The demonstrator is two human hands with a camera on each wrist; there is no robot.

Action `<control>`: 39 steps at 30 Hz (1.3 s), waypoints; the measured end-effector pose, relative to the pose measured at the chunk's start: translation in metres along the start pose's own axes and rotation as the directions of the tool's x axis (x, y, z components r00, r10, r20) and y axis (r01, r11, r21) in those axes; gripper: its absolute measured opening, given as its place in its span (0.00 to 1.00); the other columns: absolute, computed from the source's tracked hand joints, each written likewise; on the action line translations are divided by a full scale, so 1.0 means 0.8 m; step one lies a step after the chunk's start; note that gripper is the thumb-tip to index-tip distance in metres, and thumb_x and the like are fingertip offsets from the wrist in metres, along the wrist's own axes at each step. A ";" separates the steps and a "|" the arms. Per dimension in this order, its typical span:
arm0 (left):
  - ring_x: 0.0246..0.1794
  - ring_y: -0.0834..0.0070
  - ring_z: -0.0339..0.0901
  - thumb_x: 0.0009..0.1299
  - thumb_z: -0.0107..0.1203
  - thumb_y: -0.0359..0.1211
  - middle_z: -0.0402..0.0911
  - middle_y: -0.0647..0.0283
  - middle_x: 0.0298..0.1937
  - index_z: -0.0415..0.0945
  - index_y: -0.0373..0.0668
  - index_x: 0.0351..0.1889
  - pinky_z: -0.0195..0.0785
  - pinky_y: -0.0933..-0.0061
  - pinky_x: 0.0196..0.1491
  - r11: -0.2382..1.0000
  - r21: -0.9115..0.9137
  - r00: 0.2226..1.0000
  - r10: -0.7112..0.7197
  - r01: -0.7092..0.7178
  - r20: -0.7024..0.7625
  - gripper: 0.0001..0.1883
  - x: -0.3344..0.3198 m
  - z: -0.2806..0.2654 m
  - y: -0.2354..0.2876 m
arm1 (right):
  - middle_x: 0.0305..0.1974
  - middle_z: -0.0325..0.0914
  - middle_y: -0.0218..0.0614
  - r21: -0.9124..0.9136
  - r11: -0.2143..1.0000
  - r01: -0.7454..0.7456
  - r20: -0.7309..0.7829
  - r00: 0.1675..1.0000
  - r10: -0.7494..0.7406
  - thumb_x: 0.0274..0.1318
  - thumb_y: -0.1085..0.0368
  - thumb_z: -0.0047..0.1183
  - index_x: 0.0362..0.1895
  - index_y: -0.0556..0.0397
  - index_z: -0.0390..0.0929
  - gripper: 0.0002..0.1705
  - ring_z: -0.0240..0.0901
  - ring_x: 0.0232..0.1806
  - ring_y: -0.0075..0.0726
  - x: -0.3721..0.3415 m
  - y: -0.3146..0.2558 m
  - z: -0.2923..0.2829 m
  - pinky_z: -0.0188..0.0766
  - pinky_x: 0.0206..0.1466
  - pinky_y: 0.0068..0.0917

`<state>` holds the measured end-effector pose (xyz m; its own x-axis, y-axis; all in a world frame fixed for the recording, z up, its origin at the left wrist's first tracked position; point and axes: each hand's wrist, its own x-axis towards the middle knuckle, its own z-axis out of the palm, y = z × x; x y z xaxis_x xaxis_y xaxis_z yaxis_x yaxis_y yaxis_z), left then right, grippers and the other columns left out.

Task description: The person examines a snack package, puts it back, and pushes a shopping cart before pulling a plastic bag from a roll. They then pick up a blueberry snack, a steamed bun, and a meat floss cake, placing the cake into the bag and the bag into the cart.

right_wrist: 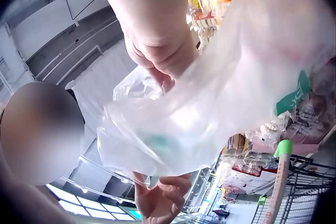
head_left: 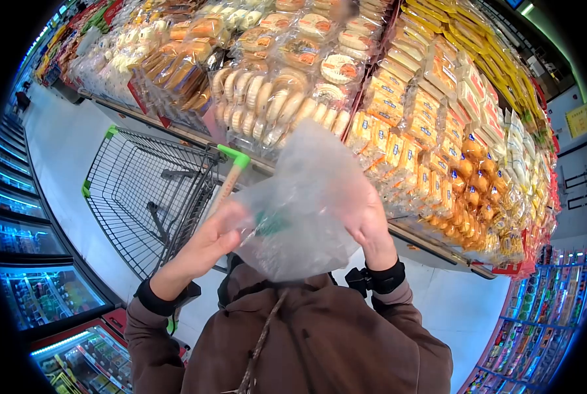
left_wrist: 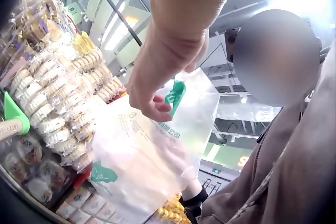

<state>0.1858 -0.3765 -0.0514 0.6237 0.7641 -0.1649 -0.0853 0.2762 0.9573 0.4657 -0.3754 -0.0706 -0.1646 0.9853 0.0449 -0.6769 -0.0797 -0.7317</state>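
A translucent white plastic bag point(head_left: 306, 203) with green print hangs between the two hands in front of the chest. My left hand point(head_left: 208, 240) grips its left edge; in the left wrist view the left hand's point(left_wrist: 152, 87) fingers curl round the film beside a green patch. At the bag's other side is my right hand point(head_left: 366, 217), its fingers partly behind the film. The right wrist view shows the bag point(right_wrist: 210, 108) spread wide, the right hand point(right_wrist: 157, 50) at its upper edge with fingertips partly covered, and the left hand point(right_wrist: 163, 198) below.
A shopping cart point(head_left: 149, 190) with green corners stands at the left, its handle point(head_left: 231, 174) near the left hand. Ahead, a long display holds packaged round pastries point(head_left: 267, 98) and yellow packs point(head_left: 398, 151). Refrigerated cases point(head_left: 50, 295) line the far left; stocked shelves point(head_left: 543, 328) stand at right.
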 end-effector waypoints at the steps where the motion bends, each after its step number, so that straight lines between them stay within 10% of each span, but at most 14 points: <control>1: 0.51 0.76 0.65 0.65 0.50 0.50 0.63 0.63 0.52 0.58 0.41 0.57 0.60 0.78 0.49 0.998 -0.060 1.000 -0.001 0.001 0.004 0.30 -0.001 0.002 -0.004 | 0.44 0.73 0.37 -0.026 0.999 -0.024 0.076 0.997 0.026 0.54 0.71 0.49 0.52 0.57 0.65 0.20 0.72 0.45 0.32 0.000 0.009 -0.001 0.70 0.47 0.30; 5: 0.56 0.67 0.65 0.64 0.53 0.42 0.62 0.59 0.56 0.55 0.40 0.59 0.68 0.66 0.51 0.953 -0.286 0.992 -0.077 0.102 0.096 0.30 -0.003 0.020 0.018 | 0.44 0.73 0.30 -0.513 0.856 0.065 0.262 0.961 0.084 0.51 0.71 0.54 0.49 0.57 0.69 0.19 0.69 0.45 0.22 0.003 0.033 -0.001 0.67 0.47 0.24; 9: 0.58 0.72 0.62 0.62 0.53 0.25 0.62 0.61 0.57 0.55 0.38 0.60 0.64 0.72 0.52 0.958 -0.088 0.954 -0.281 0.273 -0.106 0.28 -0.009 0.034 0.007 | 0.40 0.74 0.27 -0.282 0.957 -0.065 0.405 0.896 0.180 0.50 0.72 0.55 0.45 0.57 0.73 0.15 0.68 0.43 0.19 0.016 0.045 0.013 0.66 0.46 0.21; 17: 0.40 0.69 0.77 0.70 0.43 0.39 0.73 0.58 0.46 0.62 0.38 0.55 0.76 0.76 0.35 0.823 -0.556 0.852 -0.373 0.119 -0.369 0.20 -0.017 0.022 -0.071 | 0.29 0.69 0.19 -0.125 0.959 -0.254 0.486 0.827 0.282 0.47 0.78 0.51 0.33 0.52 0.71 0.09 0.63 0.33 0.13 0.011 0.097 0.025 0.63 0.37 0.17; 20: 0.40 0.70 0.77 0.72 0.37 0.37 0.74 0.56 0.45 0.65 0.36 0.52 0.76 0.73 0.37 0.791 -0.610 0.870 -0.327 0.039 -0.369 0.17 -0.008 0.005 -0.071 | 0.29 0.70 0.21 -0.047 0.957 -0.286 0.316 0.905 0.286 0.44 0.80 0.51 0.33 0.52 0.70 0.12 0.65 0.32 0.15 0.005 0.085 0.023 0.64 0.35 0.18; 23: 0.43 0.68 0.76 0.70 0.39 0.30 0.74 0.54 0.47 0.64 0.32 0.52 0.75 0.71 0.42 0.710 -0.699 0.870 -0.286 -0.089 -0.401 0.15 -0.006 -0.025 -0.075 | 0.28 0.70 0.23 0.424 0.848 -0.317 0.111 0.948 0.299 0.41 0.81 0.48 0.32 0.51 0.69 0.13 0.67 0.31 0.19 -0.009 0.067 0.011 0.65 0.34 0.19; 29: 0.34 0.71 0.76 0.67 0.43 0.29 0.75 0.55 0.40 0.66 0.32 0.47 0.75 0.75 0.32 0.671 -0.725 0.822 -0.318 -0.157 -0.473 0.13 -0.033 -0.031 -0.045 | 0.24 0.66 0.25 0.511 0.851 -0.117 0.054 0.993 0.104 0.47 0.75 0.43 0.26 0.49 0.63 0.06 0.66 0.26 0.22 -0.020 0.067 -0.030 0.64 0.28 0.19; 33: 0.31 0.78 0.72 0.64 0.48 0.33 0.74 0.59 0.38 0.67 0.37 0.44 0.65 0.84 0.28 0.800 -0.597 0.898 -0.221 -0.056 -0.381 0.13 -0.081 -0.026 -0.047 | 0.19 0.57 0.21 0.503 0.843 -0.193 0.107 0.981 0.160 0.53 0.63 0.47 0.24 0.46 0.61 0.10 0.56 0.19 0.20 -0.043 0.074 -0.018 0.52 0.21 0.19; 36: 0.37 0.78 0.70 0.60 0.53 0.34 0.72 0.61 0.38 0.66 0.37 0.44 0.62 0.83 0.37 0.987 -0.145 0.986 0.038 -0.062 -0.165 0.17 -0.113 -0.002 -0.029 | 0.19 0.56 0.22 0.464 0.863 -0.201 0.037 0.978 0.207 0.52 0.62 0.45 0.22 0.46 0.60 0.10 0.54 0.18 0.20 -0.062 0.075 0.005 0.51 0.21 0.20; 39: 0.40 0.77 0.68 0.57 0.56 0.30 0.71 0.62 0.39 0.69 0.35 0.39 0.57 0.81 0.44 0.982 0.187 0.999 -0.033 0.040 -0.042 0.14 -0.153 0.003 -0.022 | 0.18 0.56 0.23 0.428 0.886 -0.181 -0.009 0.979 0.204 0.52 0.62 0.44 0.21 0.46 0.60 0.10 0.54 0.19 0.22 -0.080 0.075 0.022 0.51 0.22 0.21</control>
<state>0.1126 -0.4762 -0.0474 0.5930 0.7785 -0.2059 0.0865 0.1926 0.9775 0.4227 -0.4456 -0.1051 -0.2927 0.9496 -0.1117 -0.8766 -0.3132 -0.3654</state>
